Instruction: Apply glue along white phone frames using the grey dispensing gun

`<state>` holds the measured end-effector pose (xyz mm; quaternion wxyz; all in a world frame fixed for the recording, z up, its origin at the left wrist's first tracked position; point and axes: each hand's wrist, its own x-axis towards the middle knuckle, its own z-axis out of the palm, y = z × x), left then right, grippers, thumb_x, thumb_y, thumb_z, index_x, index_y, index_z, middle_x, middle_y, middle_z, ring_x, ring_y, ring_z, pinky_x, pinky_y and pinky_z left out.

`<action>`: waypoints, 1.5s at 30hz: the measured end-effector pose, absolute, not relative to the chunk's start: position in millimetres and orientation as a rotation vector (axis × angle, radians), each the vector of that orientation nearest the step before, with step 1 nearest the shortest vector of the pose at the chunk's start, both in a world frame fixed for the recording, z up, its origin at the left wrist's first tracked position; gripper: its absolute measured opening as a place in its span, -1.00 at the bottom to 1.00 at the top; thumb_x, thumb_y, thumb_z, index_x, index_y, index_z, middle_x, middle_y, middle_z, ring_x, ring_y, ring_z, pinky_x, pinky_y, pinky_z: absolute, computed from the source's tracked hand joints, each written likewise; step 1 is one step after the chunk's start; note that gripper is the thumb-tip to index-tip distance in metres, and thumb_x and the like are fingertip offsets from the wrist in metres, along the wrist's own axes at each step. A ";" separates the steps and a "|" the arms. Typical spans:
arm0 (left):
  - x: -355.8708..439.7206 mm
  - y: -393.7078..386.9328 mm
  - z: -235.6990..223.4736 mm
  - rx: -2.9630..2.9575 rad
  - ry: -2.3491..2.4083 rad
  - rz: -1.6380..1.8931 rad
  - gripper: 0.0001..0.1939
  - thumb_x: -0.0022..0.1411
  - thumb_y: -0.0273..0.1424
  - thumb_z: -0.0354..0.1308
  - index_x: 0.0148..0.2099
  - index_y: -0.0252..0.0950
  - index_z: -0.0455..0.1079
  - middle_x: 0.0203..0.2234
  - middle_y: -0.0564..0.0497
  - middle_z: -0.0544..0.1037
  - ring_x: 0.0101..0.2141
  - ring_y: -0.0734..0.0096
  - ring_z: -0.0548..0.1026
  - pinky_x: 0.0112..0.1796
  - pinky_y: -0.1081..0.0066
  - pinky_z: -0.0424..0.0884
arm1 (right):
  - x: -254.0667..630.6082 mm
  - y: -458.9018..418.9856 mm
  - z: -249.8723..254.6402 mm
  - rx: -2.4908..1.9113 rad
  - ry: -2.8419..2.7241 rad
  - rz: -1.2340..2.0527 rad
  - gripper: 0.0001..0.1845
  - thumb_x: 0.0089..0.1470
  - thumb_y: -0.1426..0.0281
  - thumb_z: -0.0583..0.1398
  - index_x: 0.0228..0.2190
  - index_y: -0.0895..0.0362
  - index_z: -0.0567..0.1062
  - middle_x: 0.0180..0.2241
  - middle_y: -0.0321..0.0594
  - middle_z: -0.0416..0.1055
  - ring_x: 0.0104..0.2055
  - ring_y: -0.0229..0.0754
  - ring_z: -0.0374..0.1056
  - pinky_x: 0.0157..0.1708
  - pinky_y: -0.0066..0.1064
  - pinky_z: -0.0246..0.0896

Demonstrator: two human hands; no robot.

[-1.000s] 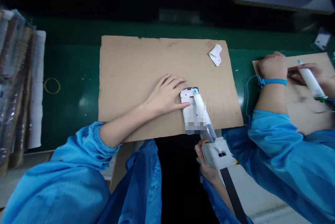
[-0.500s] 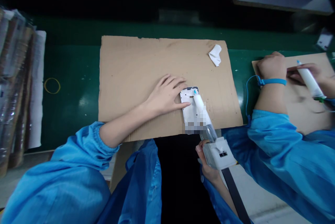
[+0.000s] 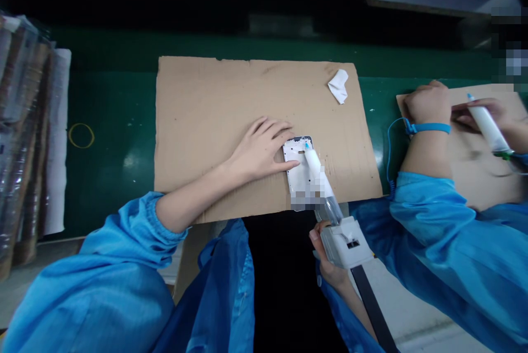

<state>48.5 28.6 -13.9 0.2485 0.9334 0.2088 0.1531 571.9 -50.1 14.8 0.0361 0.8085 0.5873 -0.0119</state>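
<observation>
frame (image 3: 296, 177) on cardboard (image 3: 223, 94), ahead of right hand (image 3: 335, 271) grip; paper (image 3: 339, 87) farther ahead, same cardboard; loop (image 3: 93, 136) far left on table (image 3: 111, 105).

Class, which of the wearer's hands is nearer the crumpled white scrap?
Left. The left hand lies on the cardboard, lower left of the white scrap; the right hand, on the white tool, is farther, past the near edge.

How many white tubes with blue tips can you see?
2: one tube is on the dispenser in the right hand, over the phone-like frame; the other tube is in a co-worker's hand, far right.
</observation>
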 end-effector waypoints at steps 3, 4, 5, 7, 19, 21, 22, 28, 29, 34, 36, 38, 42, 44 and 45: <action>48.5 28.3 -12.9 2.542 0.571 0.406 -0.32 0.50 0.14 0.26 0.41 -0.19 0.47 0.45 -0.16 0.46 0.47 -0.07 0.34 0.58 -0.15 0.02 | 571.4 -50.2 14.9 2.518 1.837 -0.008 -0.40 0.24 -0.06 -0.09 -0.29 -0.26 0.72 -0.36 0.14 0.50 -0.03 0.33 0.30 -0.04 0.33 -0.02; 48.5 28.3 -12.7 2.542 0.571 0.402 -0.32 0.50 0.14 0.26 0.41 -0.18 0.47 0.45 -0.15 0.46 0.47 -0.07 0.34 0.58 -0.15 0.02 | 570.9 -50.4 15.0 2.533 1.834 -0.005 -0.44 0.22 -0.05 -0.06 -0.32 -0.25 0.71 -0.35 0.14 0.51 -0.03 0.33 0.29 -0.06 0.31 -0.02; 48.5 28.3 -12.6 2.541 0.571 0.401 -0.32 0.50 0.14 0.25 0.41 -0.17 0.47 0.46 -0.15 0.46 0.47 -0.07 0.34 0.58 -0.16 0.02 | 570.3 -50.5 15.1 2.542 1.828 -0.006 -0.47 0.20 -0.03 -0.04 -0.32 -0.24 0.70 -0.34 0.15 0.52 -0.03 0.35 0.29 -0.07 0.31 -0.03; 48.5 28.5 -12.8 2.542 0.573 0.405 -0.33 0.50 0.14 0.25 0.41 -0.17 0.47 0.46 -0.15 0.46 0.47 -0.06 0.34 0.58 -0.15 0.02 | 569.4 -50.6 15.3 2.551 1.828 -0.019 -0.48 0.19 -0.04 -0.01 -0.29 -0.21 0.71 -0.34 0.19 0.51 -0.01 0.40 0.30 -0.07 0.32 -0.02; 48.4 29.6 -14.2 2.538 0.561 0.414 -0.31 0.49 0.15 0.27 0.40 -0.19 0.47 0.45 -0.16 0.46 0.46 -0.06 0.35 0.58 -0.14 0.02 | 568.5 -50.2 12.8 2.497 1.765 -0.012 -0.13 0.18 -0.27 -0.11 0.11 -0.13 0.70 -0.24 0.28 0.49 0.04 0.40 0.26 0.05 0.35 0.04; 48.4 29.7 -13.8 2.536 0.563 0.406 -0.31 0.49 0.16 0.26 0.41 -0.19 0.47 0.45 -0.16 0.46 0.47 -0.07 0.34 0.58 -0.15 0.02 | 568.0 -50.4 12.7 2.498 1.705 0.003 -0.11 0.18 -0.25 -0.07 0.14 0.02 0.68 -0.22 0.28 0.48 0.08 0.39 0.28 0.08 0.32 0.06; 48.3 29.8 -13.6 2.537 0.564 0.405 -0.31 0.49 0.16 0.26 0.40 -0.18 0.47 0.45 -0.16 0.46 0.47 -0.06 0.34 0.57 -0.15 0.02 | 568.0 -50.5 12.9 2.502 1.685 0.004 -0.10 0.18 -0.24 -0.04 0.14 0.07 0.66 -0.22 0.27 0.47 0.11 0.39 0.29 0.10 0.31 0.06; 47.4 29.8 -13.5 2.544 0.554 0.416 -0.33 0.51 0.15 0.26 0.40 -0.18 0.47 0.45 -0.15 0.46 0.46 -0.05 0.35 0.58 -0.13 0.02 | 573.3 -51.1 14.3 2.523 1.803 -0.063 -0.25 0.27 -0.08 -0.12 0.07 -0.12 0.71 -0.31 0.24 0.41 0.07 0.44 0.28 0.13 0.41 0.00; 47.3 29.8 -13.6 2.545 0.554 0.419 -0.33 0.51 0.14 0.26 0.40 -0.19 0.47 0.45 -0.15 0.46 0.46 -0.05 0.35 0.58 -0.12 0.02 | 574.8 -50.9 13.7 2.516 1.804 -0.069 -0.23 0.29 -0.05 -0.15 0.09 -0.12 0.71 -0.30 0.25 0.43 0.08 0.45 0.28 0.14 0.43 -0.01; 47.8 29.8 -14.5 2.552 0.559 0.410 -0.32 0.51 0.13 0.27 0.40 -0.24 0.47 0.45 -0.17 0.46 0.48 -0.04 0.33 0.58 -0.10 -0.01 | 579.7 -48.7 6.5 2.416 1.661 -0.005 -0.07 0.37 0.09 -0.33 0.31 0.09 0.60 -0.11 0.39 0.49 0.19 0.46 0.27 0.28 0.46 -0.01; 48.1 29.7 -14.7 2.551 0.562 0.405 -0.32 0.51 0.14 0.26 0.40 -0.24 0.47 0.46 -0.16 0.45 0.48 -0.04 0.32 0.58 -0.10 -0.01 | 580.5 -48.1 3.5 2.351 1.605 0.040 0.03 0.35 0.17 -0.44 0.33 0.26 0.57 -0.05 0.51 0.45 0.21 0.45 0.25 0.34 0.42 -0.03; 48.2 29.3 -14.7 2.545 0.564 0.406 -0.32 0.52 0.15 0.24 0.40 -0.21 0.47 0.46 -0.15 0.45 0.48 -0.03 0.32 0.58 -0.10 -0.02 | 581.7 -47.9 1.3 2.310 1.582 0.058 0.07 0.33 0.22 -0.48 0.33 0.33 0.56 -0.02 0.56 0.43 0.20 0.44 0.24 0.36 0.38 -0.03; 48.3 28.8 -15.5 2.547 0.563 0.415 -0.33 0.53 0.15 0.22 0.40 -0.21 0.47 0.45 -0.15 0.46 0.48 -0.03 0.32 0.58 -0.10 -0.01 | 584.5 -47.9 -0.6 2.294 1.571 0.072 -0.05 0.41 0.20 -0.36 0.36 0.29 0.54 0.00 0.53 0.45 0.19 0.40 0.24 0.37 0.34 0.00; 48.7 29.6 -17.0 2.553 0.562 0.415 -0.32 0.53 0.15 0.23 0.40 -0.22 0.46 0.44 -0.16 0.47 0.48 -0.02 0.33 0.58 -0.09 -0.01 | 583.0 -47.2 0.3 2.233 1.530 0.106 -0.18 0.48 0.25 -0.24 0.32 0.37 0.56 0.05 0.54 0.45 0.20 0.34 0.27 0.34 0.28 0.06; 48.8 30.3 -17.9 2.555 0.561 0.413 -0.32 0.53 0.15 0.23 0.40 -0.22 0.46 0.44 -0.16 0.47 0.47 -0.02 0.33 0.58 -0.09 -0.01 | 581.0 -46.6 1.3 2.196 1.494 0.130 -0.26 0.50 0.32 -0.19 0.28 0.45 0.57 0.07 0.55 0.44 0.21 0.30 0.28 0.32 0.24 0.10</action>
